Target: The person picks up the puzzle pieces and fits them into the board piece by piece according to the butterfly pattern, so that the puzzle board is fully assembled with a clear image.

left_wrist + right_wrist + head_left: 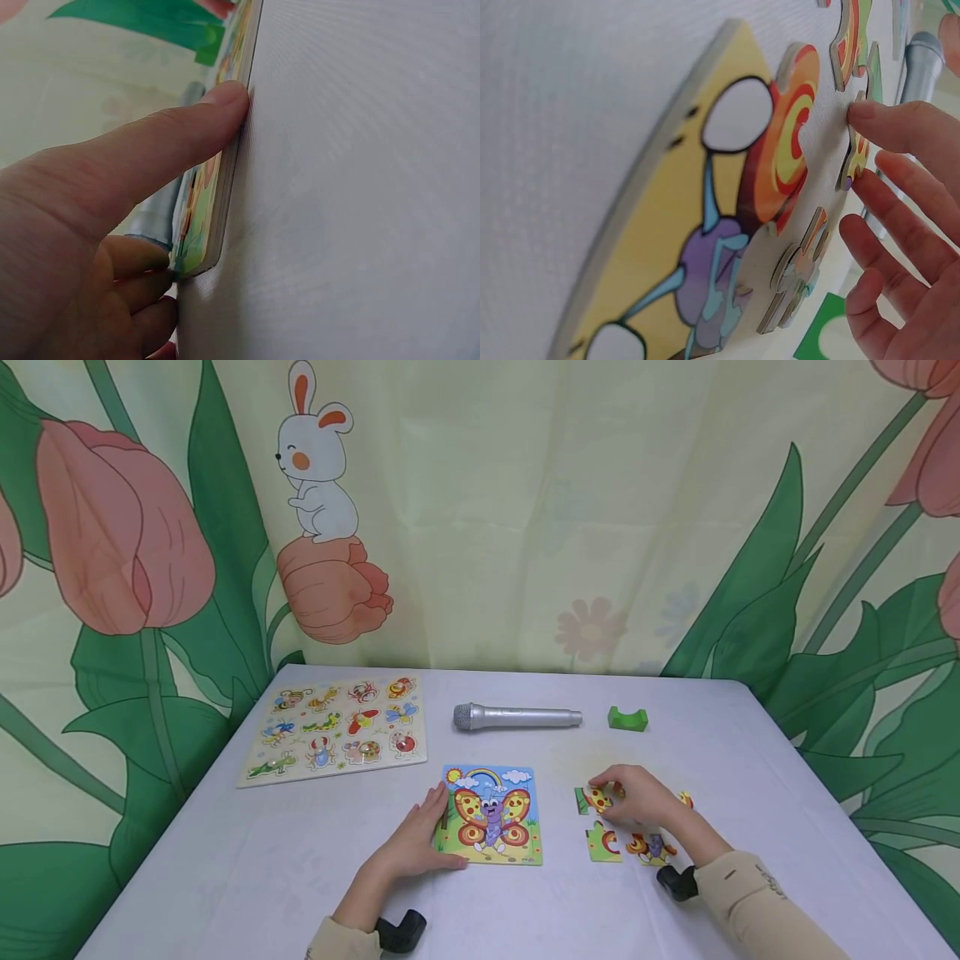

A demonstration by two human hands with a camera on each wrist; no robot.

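A square butterfly jigsaw puzzle board [491, 822] lies flat on the table in the middle of the head view. My left hand [412, 839] rests at its near left corner, thumb along the near edge, other fingers by the left side. To the right, my right hand [641, 797] pinches a yellow-and-red puzzle piece [860, 154] between thumb and index finger. A green-and-red piece [602, 843] and a piece with purple and yellow [651, 848] lie on the near side of this hand. Another piece [686, 798] shows partly behind the wrist.
A silver microphone [517, 717] lies behind the butterfly board, with a green arched block [627, 719] to its right. At the back left is a large insect-picture board [337, 727]. A patterned curtain [480, 527] hangs behind the white-covered table [285, 868].
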